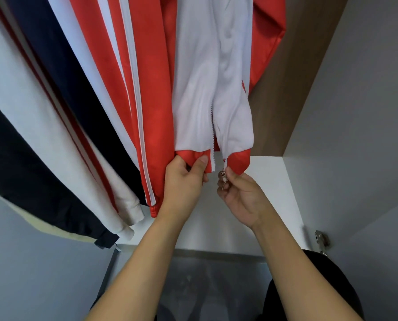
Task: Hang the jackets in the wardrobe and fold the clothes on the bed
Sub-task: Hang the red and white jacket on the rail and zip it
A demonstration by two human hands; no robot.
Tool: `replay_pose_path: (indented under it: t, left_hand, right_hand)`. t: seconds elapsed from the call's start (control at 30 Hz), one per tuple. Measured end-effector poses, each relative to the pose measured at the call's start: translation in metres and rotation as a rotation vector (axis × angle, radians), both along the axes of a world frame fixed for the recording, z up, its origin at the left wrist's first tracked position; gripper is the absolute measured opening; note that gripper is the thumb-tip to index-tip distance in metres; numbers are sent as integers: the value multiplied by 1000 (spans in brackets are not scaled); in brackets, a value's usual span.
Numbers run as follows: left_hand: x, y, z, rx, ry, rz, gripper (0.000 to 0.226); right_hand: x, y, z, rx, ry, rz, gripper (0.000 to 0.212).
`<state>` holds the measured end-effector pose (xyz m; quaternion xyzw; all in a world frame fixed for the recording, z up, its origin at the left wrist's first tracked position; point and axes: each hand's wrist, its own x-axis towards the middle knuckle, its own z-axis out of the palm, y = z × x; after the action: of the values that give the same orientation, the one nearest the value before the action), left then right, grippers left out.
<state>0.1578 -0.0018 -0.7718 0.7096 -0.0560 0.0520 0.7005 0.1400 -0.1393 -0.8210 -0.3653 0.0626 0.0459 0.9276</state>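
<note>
Jacket: we see a red-and-white track jacket hanging in the wardrobe, its front unzipped, white lining facing us and the red hem at the bottom.
Left hand: our left hand grips the red hem of the jacket's left front panel, thumb on the front beside the zipper teeth, fingers curled behind the cloth; that grip is clamped on the hem.
Right hand: our right hand pinches the metal zipper slider at the bottom of the right front panel, fingertips together on it, the pull tab dangling below.
Zipper: we see the two rows of white teeth apart at the hem and running close together higher up; we cannot tell whether they are joined there.
Neighbouring garments: to the left hang a red sleeve with white stripes, a dark navy garment, a white garment with red piping and a black one at the far left.
Wardrobe: a brown wooden side panel stands just right of the jacket, a white shelf lies below the hands, and a metal hinge shows at the right edge.
</note>
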Motion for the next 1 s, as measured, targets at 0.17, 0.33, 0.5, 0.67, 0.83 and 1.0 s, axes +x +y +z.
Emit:
replay_pose_path:
  t: [0.17, 0.33, 0.5, 0.67, 0.83, 1.0]
  left_hand:
    - [1, -5, 2, -15, -56, 85, 18]
    - [-1, -13, -1, -13, -106, 137, 18]
    - [-6, -19, -2, -67, -161, 151, 10]
    - [-8, -23, -2, -54, -188, 198, 4]
    - [-11, -25, -1, -53, -231, 209, 5]
    - [-11, -24, -4, -38, -197, 167, 6]
  right_hand:
    - [1, 13, 7, -2, -51, -77, 5]
    - [0, 17, 11, 13, -76, -118, 13]
    - [1, 19, 16, -11, -113, -120, 21]
    - [0, 20, 21, -27, -96, -135, 39]
    - [-1, 23, 22, -41, -73, -150, 46]
    - [-3, 25, 22, -76, -66, -193, 29]
